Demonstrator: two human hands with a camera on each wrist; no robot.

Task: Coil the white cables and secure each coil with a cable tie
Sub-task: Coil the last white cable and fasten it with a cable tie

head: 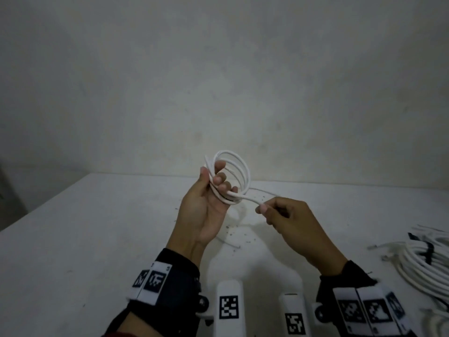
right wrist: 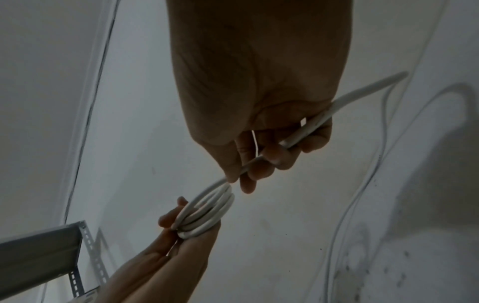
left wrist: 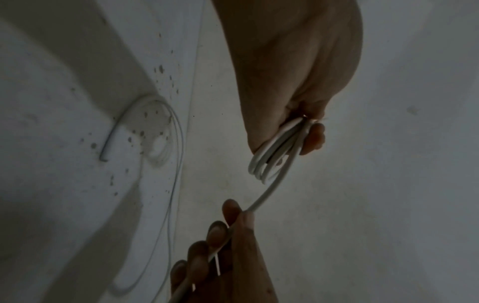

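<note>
My left hand (head: 213,183) holds a white cable coil (head: 239,173) of several loops above the table, thumb and fingers curled round one side of it. The coil (left wrist: 269,162) shows edge-on in the left wrist view, and again as the coil (right wrist: 207,213) in the right wrist view. A free strand runs from the coil to my right hand (head: 269,210), which pinches the cable tail (head: 252,200) just right of the coil. The tail (right wrist: 305,131) passes through the right hand's fingers and sticks out behind it. A thin cable tie (right wrist: 255,143) hangs in that hand too.
Several finished white coils bound with black ties (head: 427,259) lie at the table's right edge. A short cable piece (left wrist: 111,135) and dark specks lie on the white table (head: 97,239). A grey slotted metal shelf frame (right wrist: 51,256) stands off to the left.
</note>
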